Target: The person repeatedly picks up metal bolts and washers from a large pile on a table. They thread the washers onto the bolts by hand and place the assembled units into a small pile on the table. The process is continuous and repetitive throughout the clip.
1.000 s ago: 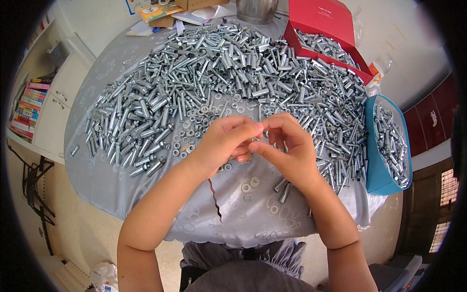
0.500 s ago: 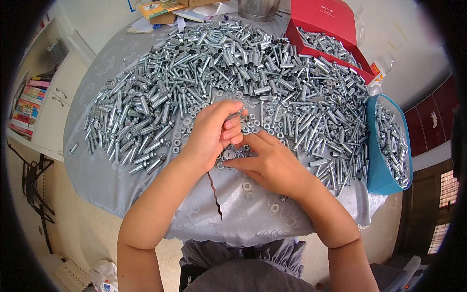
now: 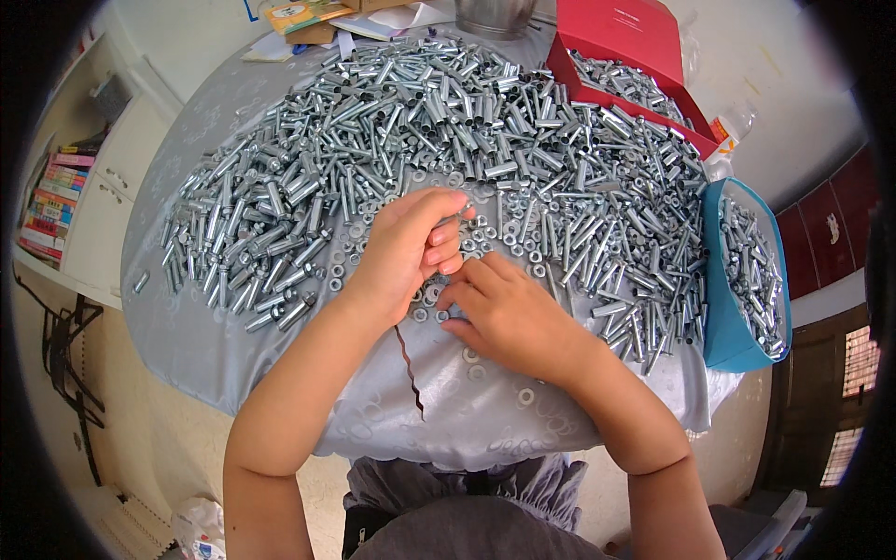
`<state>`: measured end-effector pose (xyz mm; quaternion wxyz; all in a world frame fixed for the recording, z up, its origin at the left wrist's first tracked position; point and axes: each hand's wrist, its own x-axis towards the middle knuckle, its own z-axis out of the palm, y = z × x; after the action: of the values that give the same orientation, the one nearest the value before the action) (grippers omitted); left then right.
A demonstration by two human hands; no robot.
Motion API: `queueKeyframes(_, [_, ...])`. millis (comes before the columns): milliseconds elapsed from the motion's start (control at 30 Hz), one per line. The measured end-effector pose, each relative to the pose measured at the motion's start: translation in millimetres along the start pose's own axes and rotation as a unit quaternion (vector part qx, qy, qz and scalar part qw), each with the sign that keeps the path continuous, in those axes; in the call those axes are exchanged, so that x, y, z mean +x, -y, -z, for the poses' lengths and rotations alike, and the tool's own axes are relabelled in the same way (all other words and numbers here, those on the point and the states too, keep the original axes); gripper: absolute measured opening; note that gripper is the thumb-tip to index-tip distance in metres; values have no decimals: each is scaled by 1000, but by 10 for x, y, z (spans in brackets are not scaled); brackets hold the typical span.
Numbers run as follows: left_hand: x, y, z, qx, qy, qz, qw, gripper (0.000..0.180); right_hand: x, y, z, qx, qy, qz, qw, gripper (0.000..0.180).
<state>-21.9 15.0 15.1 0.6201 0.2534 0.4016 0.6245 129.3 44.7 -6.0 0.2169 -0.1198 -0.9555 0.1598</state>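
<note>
Centrally, two bare hands work over washers amid a huge heap of metal sleeves.

Largest is the round table (image 3: 233, 373) under a grey cloth, its far edge cut off at the top of the frame; the sleeve pile (image 3: 448, 121) fills the upper half. At centre, the left hand (image 3: 406, 247) curls shut, whatever it grips hidden. The right hand (image 3: 509, 317) rests flat, fingers together, tips touching small washers (image 3: 431, 299) at mid-frame.

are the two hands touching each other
Touching: the head view shows the right hand fingertips pressed against the left hand fingers above the washers.
</note>
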Motion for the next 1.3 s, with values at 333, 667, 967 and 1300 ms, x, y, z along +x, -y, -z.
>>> queueKeyframes(333, [1,1,-7,27,-4,1,1000,16,18,-106,240,29,-106,-9,994,21])
queueKeyframes(667, [-77,46,-53,52,95,62,992,15,-19,-189,269,258,-278,-96,920,24])
queueKeyframes(967, [-82,15,-56,11,73,75,994,14,-7,-170,204,260,-257,-111,924,23])
queueKeyframes(1300, [-40,68,24,-31,104,75,991,17,-2,-78,179,274,-246,-123,922,21])
